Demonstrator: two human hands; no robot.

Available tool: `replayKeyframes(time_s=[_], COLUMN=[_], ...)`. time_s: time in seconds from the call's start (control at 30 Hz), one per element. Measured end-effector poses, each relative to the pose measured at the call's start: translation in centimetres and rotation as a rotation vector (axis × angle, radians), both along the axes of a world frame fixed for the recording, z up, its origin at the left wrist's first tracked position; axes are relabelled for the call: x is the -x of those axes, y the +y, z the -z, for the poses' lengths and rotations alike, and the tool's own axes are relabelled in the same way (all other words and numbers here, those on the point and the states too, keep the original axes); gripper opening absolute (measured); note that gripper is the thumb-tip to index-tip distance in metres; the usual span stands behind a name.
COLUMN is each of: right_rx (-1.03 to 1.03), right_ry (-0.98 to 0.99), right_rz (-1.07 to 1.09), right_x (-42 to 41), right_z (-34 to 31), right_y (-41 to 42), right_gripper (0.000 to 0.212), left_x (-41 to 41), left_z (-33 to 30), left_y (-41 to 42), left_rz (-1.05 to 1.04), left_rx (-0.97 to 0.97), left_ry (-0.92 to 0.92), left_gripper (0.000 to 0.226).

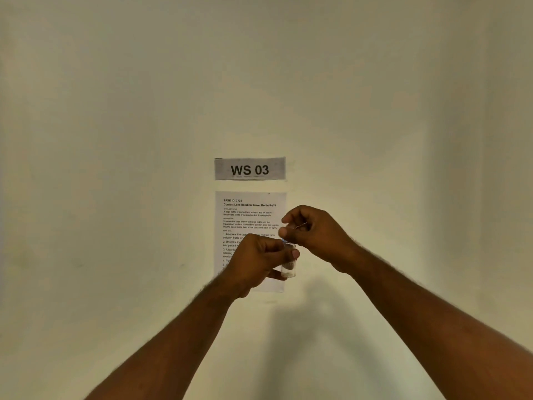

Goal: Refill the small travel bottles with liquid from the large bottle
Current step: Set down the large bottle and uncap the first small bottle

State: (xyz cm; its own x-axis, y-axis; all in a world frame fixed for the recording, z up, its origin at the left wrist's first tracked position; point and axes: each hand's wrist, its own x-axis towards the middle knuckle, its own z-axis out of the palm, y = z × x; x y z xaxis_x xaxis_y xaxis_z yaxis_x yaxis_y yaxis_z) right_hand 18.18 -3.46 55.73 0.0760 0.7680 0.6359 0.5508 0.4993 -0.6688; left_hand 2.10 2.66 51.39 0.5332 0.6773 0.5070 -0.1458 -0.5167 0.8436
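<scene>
Raised in front of the wall, my left hand [259,261] grips a small clear travel bottle [289,268] around its upper part. The bottle is upright and its lower half shows below my fingers. My right hand [310,230] sits just above it, fingers curled and pinching something small at the bottle's top [285,241], where a bit of blue shows. Whether that is the cap is too small to tell. The large bottle is out of view.
A pale wall fills the view. A grey sign reading WS 03 [249,168] hangs on it, with a printed instruction sheet [248,215] below, partly behind my hands. No table or other objects show.
</scene>
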Motion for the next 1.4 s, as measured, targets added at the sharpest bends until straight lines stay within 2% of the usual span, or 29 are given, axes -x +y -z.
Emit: replayKeyframes(time_s=[0.13,0.23,0.33,0.4,0.6,0.73,0.9,1.1,1.4], right_rx=[-0.014,0.115,0.088,0.026,0.021,0.061,-0.014,0.049,0.010], right_ry=[0.027,0.028,0.012,0.036,0.064,0.043,0.077,0.013,0.038], right_rz=[-0.027,-0.139,-0.058,-0.002,-0.051,-0.087,-0.034,-0.015,0.024], right_x=[0.5,0.6,0.6,0.6,0.5,0.6,1.1,0.9,1.1], right_z=[-0.4,-0.9,-1.2,-1.4,-1.2,-1.6,-1.8,-1.9,-1.7], right_y=[-0.2,-0.9,-1.0,-1.0,-1.0,-1.2,-1.2,-1.5,-1.5], right_gripper=[0.018,0.032,0.038,0.036,0.021,0.023,0.025,0.024,0.024], left_x=[0.3,0.5,0.7,0.8,0.8,1.0,1.0,1.1,0.7], left_z=[-0.7,-0.7,-0.9,-1.2,-1.7,-1.9,-2.2,-2.0,-1.6], left_y=[0.0,-0.1,-0.4,-0.5,-0.7,-0.7,-0.9,-0.8,-0.9], left_rz=[-0.025,-0.041,-0.041,-0.046,-0.044,-0.052,-0.042,-0.042,-0.036], left_rx=[-0.020,-0.027,-0.029,-0.028,-0.030,-0.023,-0.029,-0.025,-0.028], left_ry=[0.018,0.019,0.007,0.005,0.003,0.001,-0.007,-0.008,0.002], left_gripper=[0.016,0.015,0.014,0.014,0.016,0.017,0.016,0.014,0.013])
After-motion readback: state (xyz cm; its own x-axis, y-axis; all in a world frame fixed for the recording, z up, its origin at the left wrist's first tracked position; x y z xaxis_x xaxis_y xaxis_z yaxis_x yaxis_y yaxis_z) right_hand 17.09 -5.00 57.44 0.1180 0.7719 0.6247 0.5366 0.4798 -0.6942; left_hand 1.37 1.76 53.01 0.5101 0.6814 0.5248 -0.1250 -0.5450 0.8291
